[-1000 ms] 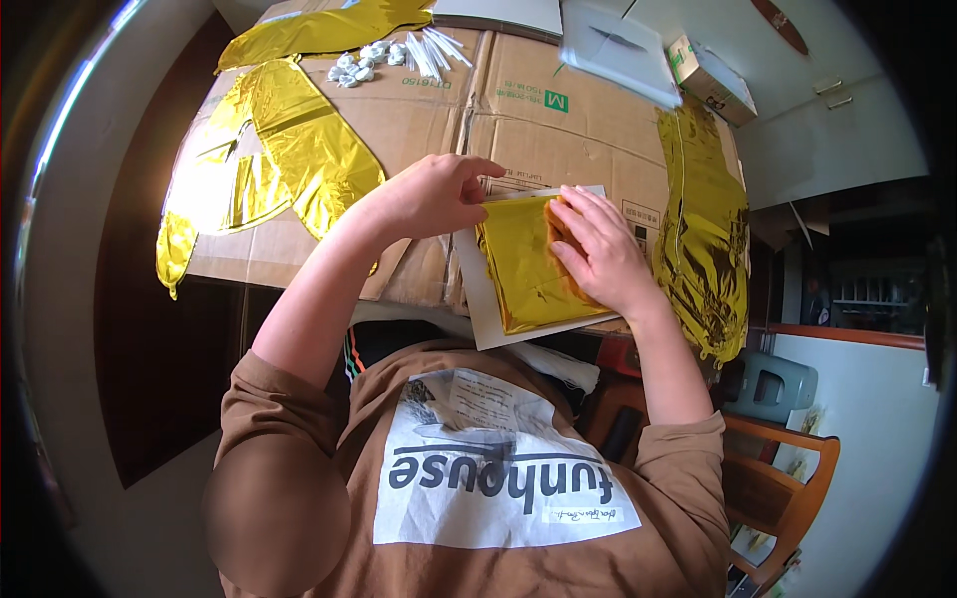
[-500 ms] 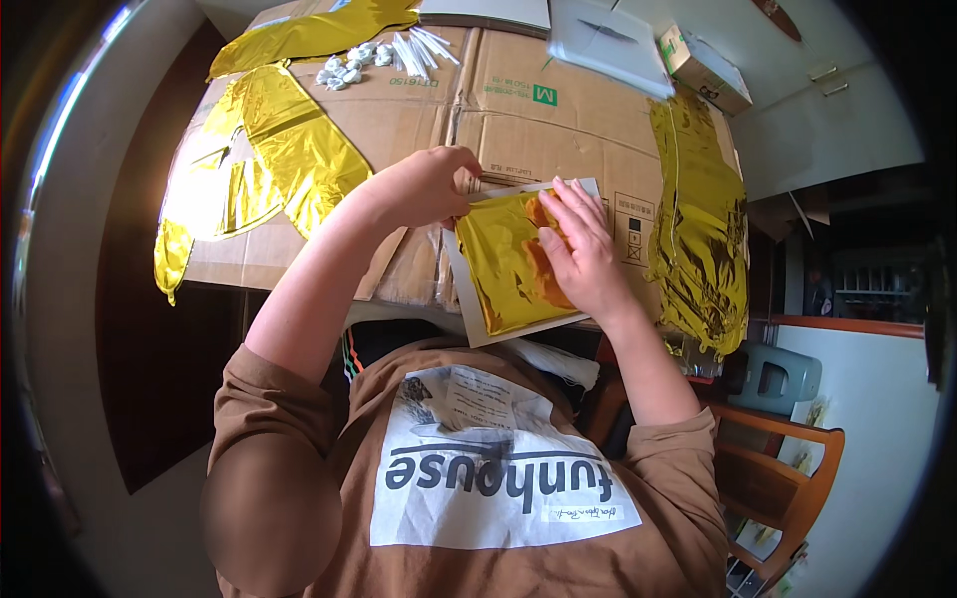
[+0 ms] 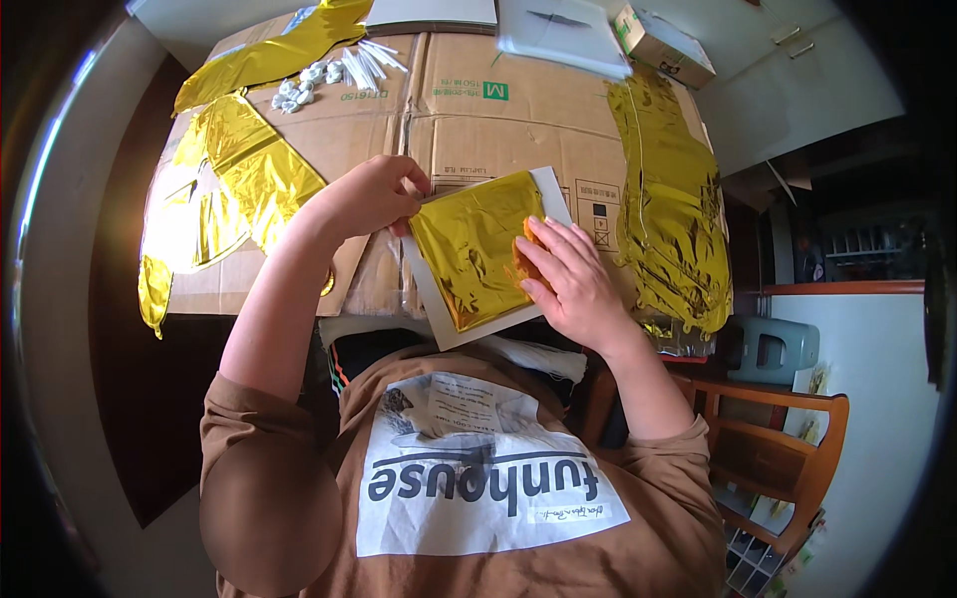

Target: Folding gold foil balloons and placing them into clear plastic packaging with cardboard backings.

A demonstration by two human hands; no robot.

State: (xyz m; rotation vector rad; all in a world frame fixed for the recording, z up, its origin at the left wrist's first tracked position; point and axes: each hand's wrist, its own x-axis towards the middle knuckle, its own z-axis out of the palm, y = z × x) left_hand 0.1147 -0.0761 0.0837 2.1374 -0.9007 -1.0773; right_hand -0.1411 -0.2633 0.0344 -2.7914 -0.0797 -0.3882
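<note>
A folded sheet of gold foil (image 3: 474, 249), shaped like a flat square packet, lies on a pale card (image 3: 429, 299) in front of me. My left hand (image 3: 384, 196) is at the card's upper left corner, its fingers curled and thumb closed over the corner, which they hide. My right hand (image 3: 568, 274) lies flat along the foil's right edge with its fingers stretched out. An orange patch beside those fingers looks like their reflection in the foil. Both card and foil sit tilted on the brown cardboard (image 3: 498, 130), the card's lower end reaching the near edge.
Large gold foil pieces lie at the left (image 3: 259, 164) and right (image 3: 673, 209). White sticks (image 3: 371, 65) and small white bundles (image 3: 296, 95) lie at the far left. A clear plastic sheet (image 3: 558, 35) and a small box (image 3: 663, 45) stand at the back. A wooden chair (image 3: 768, 448) is at right.
My right hand has slid from the upper part of the foil down to its right edge, uncovering more of it. My left hand stays at the corner. The whole view has shifted slightly.
</note>
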